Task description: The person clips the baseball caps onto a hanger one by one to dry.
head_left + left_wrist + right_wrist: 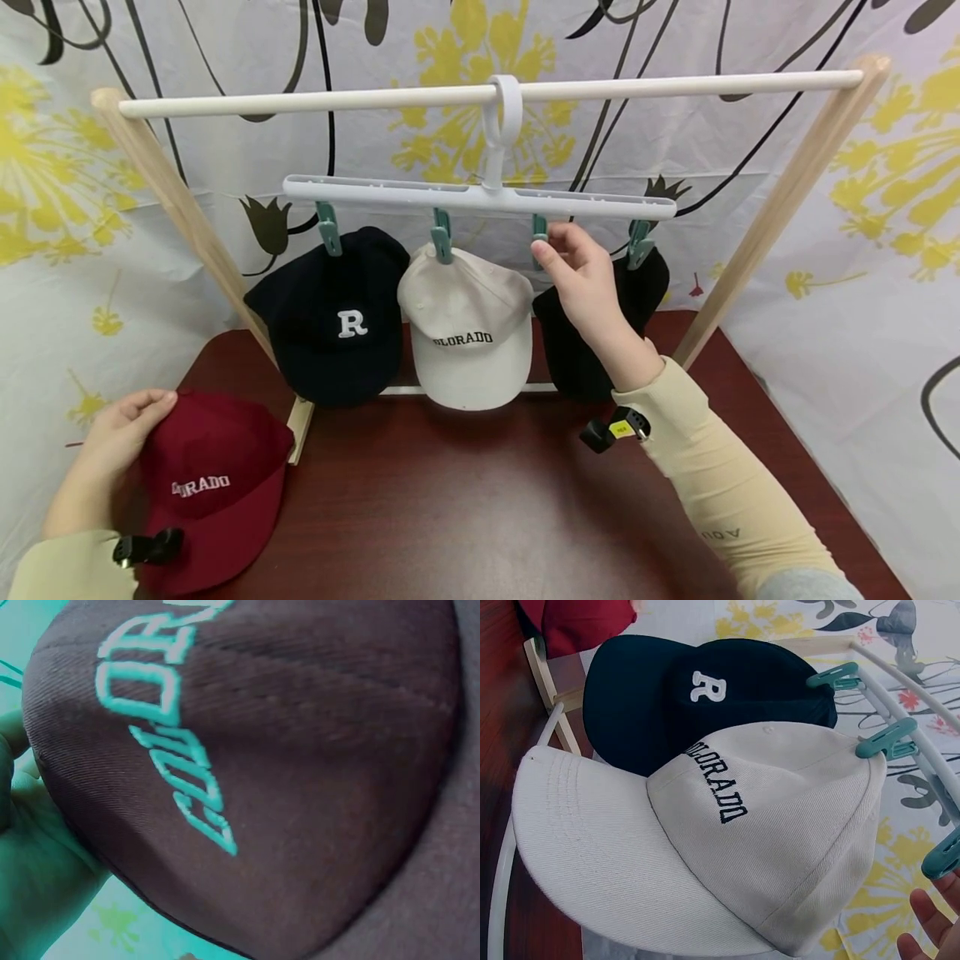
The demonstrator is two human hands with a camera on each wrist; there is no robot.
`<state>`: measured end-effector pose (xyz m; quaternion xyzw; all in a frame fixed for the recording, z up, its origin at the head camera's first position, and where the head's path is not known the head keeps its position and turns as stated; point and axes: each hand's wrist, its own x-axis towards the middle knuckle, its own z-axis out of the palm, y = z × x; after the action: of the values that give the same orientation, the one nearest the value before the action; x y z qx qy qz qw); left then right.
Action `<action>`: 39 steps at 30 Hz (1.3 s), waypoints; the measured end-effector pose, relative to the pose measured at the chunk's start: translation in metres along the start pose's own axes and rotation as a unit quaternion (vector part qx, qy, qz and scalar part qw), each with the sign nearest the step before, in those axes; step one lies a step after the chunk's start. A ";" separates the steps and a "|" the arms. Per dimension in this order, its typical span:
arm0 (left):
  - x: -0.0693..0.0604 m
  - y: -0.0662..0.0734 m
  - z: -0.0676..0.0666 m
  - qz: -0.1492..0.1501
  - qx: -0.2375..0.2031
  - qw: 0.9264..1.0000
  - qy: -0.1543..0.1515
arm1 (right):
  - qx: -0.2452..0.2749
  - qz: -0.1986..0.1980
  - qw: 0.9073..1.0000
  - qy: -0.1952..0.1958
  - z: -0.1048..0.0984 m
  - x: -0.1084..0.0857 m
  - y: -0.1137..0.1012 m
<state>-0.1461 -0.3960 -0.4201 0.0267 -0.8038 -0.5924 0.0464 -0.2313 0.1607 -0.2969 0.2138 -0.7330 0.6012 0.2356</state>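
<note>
My left hand grips the crown edge of a dark red cap with white lettering, low at the left. The left wrist view is filled by this cap, with part of the hand behind its edge. My right hand pinches a green clip, third from the left on a white hanger; no cap hangs from it. Beside that clip, a white Colorado cap hangs from another clip. In the right wrist view, fingers touch the clip's lower end.
A navy cap with a white R hangs at the hanger's left, a black cap at its right, partly behind my right arm. The hanger hooks over a white rod between wooden posts. The stand is on a dark red-brown table.
</note>
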 end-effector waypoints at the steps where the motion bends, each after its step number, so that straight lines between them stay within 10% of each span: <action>1: 0.000 0.002 0.001 0.007 0.004 1.000 0.001 | -0.002 0.000 1.000 0.000 0.000 0.000 0.000; 10: 0.000 0.020 0.010 0.048 0.049 0.997 0.018 | -0.009 -0.005 1.000 0.002 0.000 0.000 0.000; 39: -0.010 0.052 0.045 0.164 -0.006 0.986 0.013 | -0.009 -0.008 1.000 0.014 0.002 -0.002 0.001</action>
<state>-0.1403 -0.3364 -0.3841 -0.0979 -0.7932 -0.5811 0.1535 -0.2302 0.1594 -0.2990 0.2087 -0.7333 0.5957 0.2525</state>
